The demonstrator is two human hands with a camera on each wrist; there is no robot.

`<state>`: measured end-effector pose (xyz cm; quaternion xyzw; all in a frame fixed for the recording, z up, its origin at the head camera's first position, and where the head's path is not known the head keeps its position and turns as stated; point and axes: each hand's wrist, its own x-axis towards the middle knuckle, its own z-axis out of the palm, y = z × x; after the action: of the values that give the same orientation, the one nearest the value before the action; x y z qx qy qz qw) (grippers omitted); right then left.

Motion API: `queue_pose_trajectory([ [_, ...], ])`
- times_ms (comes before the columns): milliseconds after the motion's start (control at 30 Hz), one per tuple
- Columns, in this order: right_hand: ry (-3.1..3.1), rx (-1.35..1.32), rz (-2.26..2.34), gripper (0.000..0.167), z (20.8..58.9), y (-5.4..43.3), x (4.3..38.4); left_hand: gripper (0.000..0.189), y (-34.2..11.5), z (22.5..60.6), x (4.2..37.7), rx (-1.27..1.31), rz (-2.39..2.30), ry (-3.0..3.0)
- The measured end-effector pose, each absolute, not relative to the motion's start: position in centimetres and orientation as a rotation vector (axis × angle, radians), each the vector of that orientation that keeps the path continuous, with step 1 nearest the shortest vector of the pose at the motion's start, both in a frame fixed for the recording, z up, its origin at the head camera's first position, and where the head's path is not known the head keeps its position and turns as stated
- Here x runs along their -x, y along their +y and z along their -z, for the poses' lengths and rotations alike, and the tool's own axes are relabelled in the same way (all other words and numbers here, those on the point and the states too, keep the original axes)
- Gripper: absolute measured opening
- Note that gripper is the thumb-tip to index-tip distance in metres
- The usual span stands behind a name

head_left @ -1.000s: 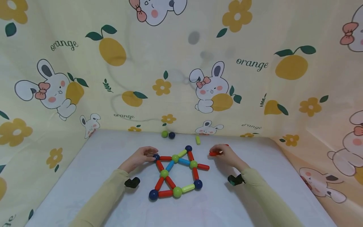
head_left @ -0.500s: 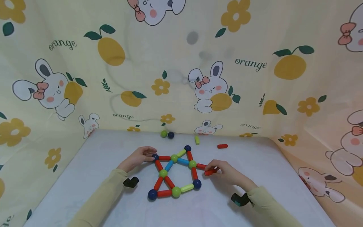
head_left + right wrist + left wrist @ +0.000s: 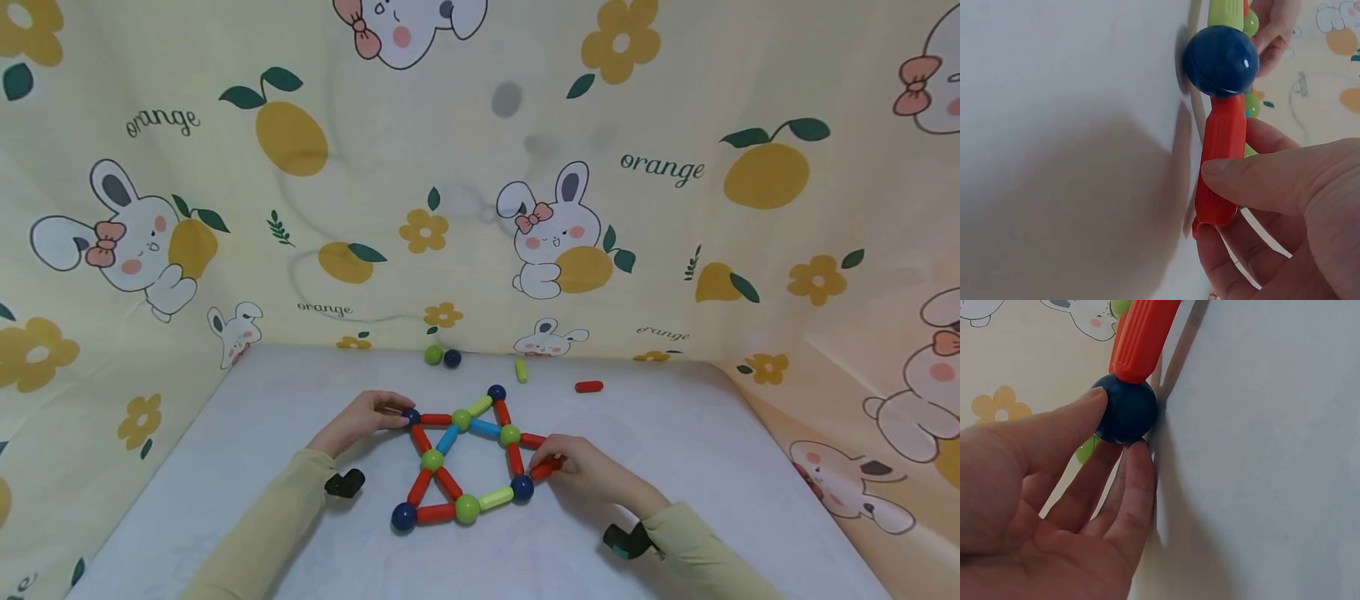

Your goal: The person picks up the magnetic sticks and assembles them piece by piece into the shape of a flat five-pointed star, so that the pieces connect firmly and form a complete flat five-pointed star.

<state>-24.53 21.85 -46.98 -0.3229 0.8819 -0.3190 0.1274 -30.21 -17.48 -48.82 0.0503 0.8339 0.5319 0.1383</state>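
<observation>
A flat figure of red, blue and yellow-green magnetic sticks joined by green and dark blue balls lies on the table. My left hand (image 3: 367, 417) pinches the dark blue ball (image 3: 1127, 409) at its upper left corner between thumb and fingers; a red stick (image 3: 1146, 337) runs out from that ball. On the other side, my right hand (image 3: 596, 468) holds a loose red stick (image 3: 1222, 156) between thumb and fingers. In the right wrist view, this stick's far end meets the lower right dark blue ball (image 3: 1221, 60). Part of the red stick (image 3: 532, 439) jutting right is behind my fingers.
At the back of the table (image 3: 285, 542) sit a green ball (image 3: 433, 355) and a dark blue ball (image 3: 452, 358). A yellow-green stick (image 3: 522, 371) and another red stick (image 3: 588, 387) lie to their right. A patterned cloth (image 3: 465, 258) rises behind.
My right hand has come from the back right, near the loose red stick, down and left to the lower right blue ball, carrying a red stick. My left hand stays on its ball.
</observation>
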Motion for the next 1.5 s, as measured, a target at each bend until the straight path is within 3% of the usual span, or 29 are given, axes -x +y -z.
queue_pose_trajectory([
  [467, 2.556, 0.955, 0.928, 0.037, 47.3, 21.5, 24.3, 0.029, -17.4, 49.2, 30.2, -0.110, -1.556, 2.404],
  [733, 2.548, 0.922, 1.032, 0.029, 46.4, 22.6, 23.8, 0.030, -17.3, 49.3, 30.4, -0.123, -1.556, 2.398],
  [867, 2.536, 0.831, 1.125, 0.025, 45.4, 23.8, 23.2, 0.029, -17.2, 49.1, 30.3, -0.131, -1.539, 2.403],
  [1100, 2.226, 0.589, 1.242, 0.032, 45.4, 25.2, 21.7, 0.028, -17.3, 48.7, 30.3, -0.158, -1.513, 2.399],
  [1500, 1.747, 0.233, 1.533, 0.045, 46.6, 21.3, 19.3, 0.021, -16.2, 48.4, 30.9, -0.109, -1.457, 2.491],
])
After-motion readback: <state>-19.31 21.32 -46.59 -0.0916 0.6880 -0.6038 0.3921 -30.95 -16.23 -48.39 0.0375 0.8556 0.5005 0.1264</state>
